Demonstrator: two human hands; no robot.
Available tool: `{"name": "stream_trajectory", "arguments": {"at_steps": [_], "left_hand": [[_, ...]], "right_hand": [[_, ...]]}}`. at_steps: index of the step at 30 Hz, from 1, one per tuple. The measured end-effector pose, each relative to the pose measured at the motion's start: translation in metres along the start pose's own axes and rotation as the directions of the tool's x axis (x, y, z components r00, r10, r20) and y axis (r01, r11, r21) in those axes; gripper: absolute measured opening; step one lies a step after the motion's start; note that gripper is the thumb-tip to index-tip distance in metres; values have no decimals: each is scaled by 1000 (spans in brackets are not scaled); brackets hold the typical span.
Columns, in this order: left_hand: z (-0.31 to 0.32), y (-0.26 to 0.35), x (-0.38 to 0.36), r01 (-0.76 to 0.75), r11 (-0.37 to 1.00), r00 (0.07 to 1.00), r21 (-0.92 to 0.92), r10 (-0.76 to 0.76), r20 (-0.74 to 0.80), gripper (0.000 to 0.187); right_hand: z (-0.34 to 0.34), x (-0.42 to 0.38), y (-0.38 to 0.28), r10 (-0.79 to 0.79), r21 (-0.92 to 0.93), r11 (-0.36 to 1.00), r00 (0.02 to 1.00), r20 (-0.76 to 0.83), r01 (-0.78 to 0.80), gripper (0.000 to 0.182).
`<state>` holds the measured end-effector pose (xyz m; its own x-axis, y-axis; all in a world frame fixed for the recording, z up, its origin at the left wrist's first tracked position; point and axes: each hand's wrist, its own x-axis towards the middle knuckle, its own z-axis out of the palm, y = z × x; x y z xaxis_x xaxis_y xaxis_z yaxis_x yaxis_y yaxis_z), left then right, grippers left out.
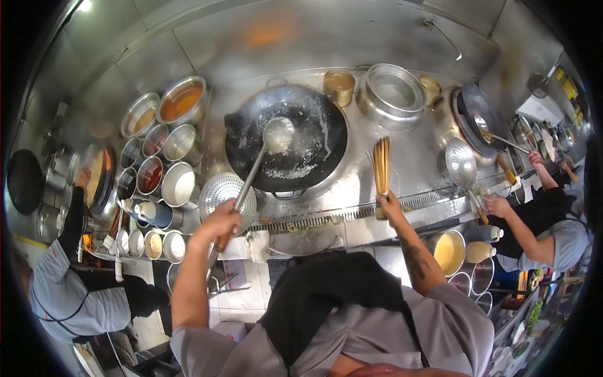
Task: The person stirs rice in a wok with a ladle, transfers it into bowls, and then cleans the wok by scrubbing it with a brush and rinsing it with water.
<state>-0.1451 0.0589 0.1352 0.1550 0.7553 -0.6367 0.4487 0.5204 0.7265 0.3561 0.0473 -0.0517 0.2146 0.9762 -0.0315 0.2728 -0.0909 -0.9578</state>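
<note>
My left hand [220, 224] is closed around the handle of a long ladle [252, 169]. The ladle's round bowl is inside a black wok [242, 154], over bubbly, whitish liquid. Beneath and beside that hand lies a perforated skimmer [217, 188]; where its handle runs is partly hidden. In my right hand [391, 208] is a bamboo wok brush [381, 166], gripped at its lower end with the bristles pointing up. The brush is over the steel stove top, right of the wok and apart from it.
Pots of sauces and seasonings [178, 182] crowd the left. Behind stand a tin can [339, 88] and a large steel pot [382, 116]. A drain grate [314, 220] runs along the front edge. Co-workers stand left [88, 301] and right [534, 235], the right one near a second skimmer [460, 163].
</note>
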Motion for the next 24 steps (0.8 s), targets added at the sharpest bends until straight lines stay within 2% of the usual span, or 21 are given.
{"name": "stream_trajectory", "arguments": {"at_steps": [1, 2, 3, 4, 5, 6, 7, 8, 10, 12, 13, 14, 15, 16, 18, 19, 21, 24], "left_hand": [[-15, 8, -3, 56, 998, 997, -19, -55, 51, 46], [-27, 10, -7, 114, 993, 989, -37, -110, 100, 44], [-37, 12, -10, 119, 992, 990, -51, -115, 85, 44], [-44, 14, -12, -8, 934, 1000, 356, 6, 5, 37], [-47, 12, -16, -83, 701, 990, 708, 137, -19, 31], [-43, 10, -22, -71, 709, 991, 702, 128, -30, 31], [-35, 11, -27, -22, 507, 942, 862, 300, -152, 28], [-27, 14, -33, 83, 283, 850, 956, 481, -216, 26], [-13, 28, -46, 80, 259, 835, 962, 510, -207, 23], [-6, 35, -52, 54, 242, 871, 969, 463, -164, 22], [-5, 39, -54, 49, 250, 883, 967, 441, -159, 21], [-5, 39, -54, 56, 251, 882, 966, 441, -165, 21], [-4, 38, -54, 43, 250, 883, 967, 442, -154, 22], [-4, 37, -52, 29, 248, 884, 968, 446, -141, 23], [1, 33, -52, 33, 264, 890, 964, 431, -149, 24], [4, 28, -53, 36, 283, 898, 959, 412, -155, 25], [8, 8, -47, 47, 333, 896, 942, 403, -187, 26], [8, 3, -45, 55, 410, 888, 910, 397, -233, 28]], "right_hand": [[-8, 4, 6, 429, 246, 864, 898, 94, -438, 35], [-12, 8, 7, 736, 402, 493, 617, 281, -771, 33], [-17, 14, 7, 731, 387, 497, 615, 294, -777, 33], [-26, 21, -5, 643, 491, 468, 664, 382, -735, 34], [-35, 23, -23, 544, 584, 414, 705, 455, -698, 34], [-42, 21, -42, 440, 670, 337, 740, 509, -662, 35], [-41, 22, -69, 370, 641, 447, 781, 503, -625, 36], [-39, 25, -101, 369, 635, 447, 776, 511, -630, 36], [-25, 41, -154, 265, 409, 749, 801, 537, -522, 38], [3, 75, -172, 198, 107, 948, 818, 541, -300, 41], [26, 94, -175, -39, -17, 998, 835, 549, 58, 43], [50, 108, -178, -268, -127, 903, 768, 582, 411, 46], [73, 109, -187, -365, -288, 748, 732, 575, 599, 46], [95, 110, -197, -452, -434, 530, 675, 583, 729, 47], [135, 122, -202, -154, -562, 347, 636, 756, 751, 41], [145, 135, -203, -154, -559, 345, 633, 759, 754, 41], [166, 154, -208, 33, -677, 217, 688, 725, 703, 33], [183, 123, -211, -13, -655, 117, 661, 750, 746, 28]]}}
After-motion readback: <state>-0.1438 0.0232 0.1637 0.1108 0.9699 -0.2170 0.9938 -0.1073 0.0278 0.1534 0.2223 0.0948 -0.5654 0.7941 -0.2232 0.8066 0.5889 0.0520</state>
